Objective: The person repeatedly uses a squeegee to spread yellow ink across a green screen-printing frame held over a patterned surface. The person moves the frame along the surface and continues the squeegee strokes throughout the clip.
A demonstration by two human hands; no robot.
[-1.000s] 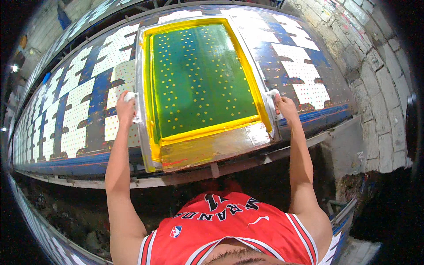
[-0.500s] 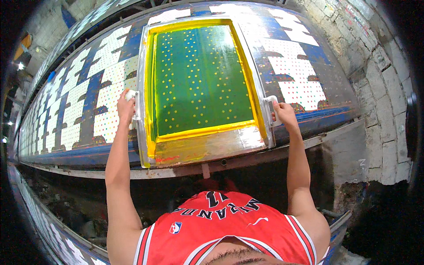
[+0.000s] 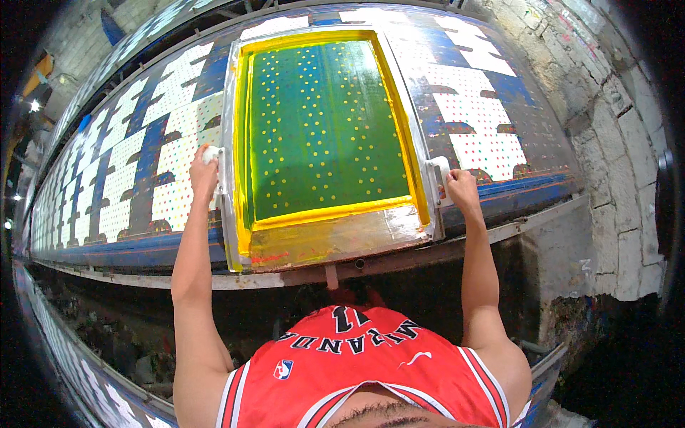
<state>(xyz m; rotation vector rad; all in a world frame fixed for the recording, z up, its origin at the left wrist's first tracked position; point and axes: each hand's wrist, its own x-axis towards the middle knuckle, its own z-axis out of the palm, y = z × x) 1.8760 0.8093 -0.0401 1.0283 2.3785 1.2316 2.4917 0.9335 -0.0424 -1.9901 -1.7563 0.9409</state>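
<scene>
A screen-printing frame (image 3: 335, 235) lies on the long printing table, with a green dotted mesh (image 3: 325, 128) and yellow ink along its inner edges. Each side of the frame carries a white handle. My left hand (image 3: 205, 175) is wrapped round the left handle (image 3: 212, 153). At the right handle (image 3: 439, 167), my right hand (image 3: 464, 191) is closed with its fingers curled at the grip's outer side; part of that grip is hidden. Cut white pieces with coloured dots (image 3: 474, 107) lie flat on the table to the right of the frame.
More dotted white pieces (image 3: 178, 143) run in rows along the blue-stained table (image 3: 499, 187) to the left. A metal rail (image 3: 521, 222) borders its near edge. A concrete block wall (image 3: 606, 150) stands at the right. Other printing tables show at far left and lower left.
My right hand has shifted slightly to the right at its handle, with the thumb drawn back. The frame and my left hand stay practically where they were.
</scene>
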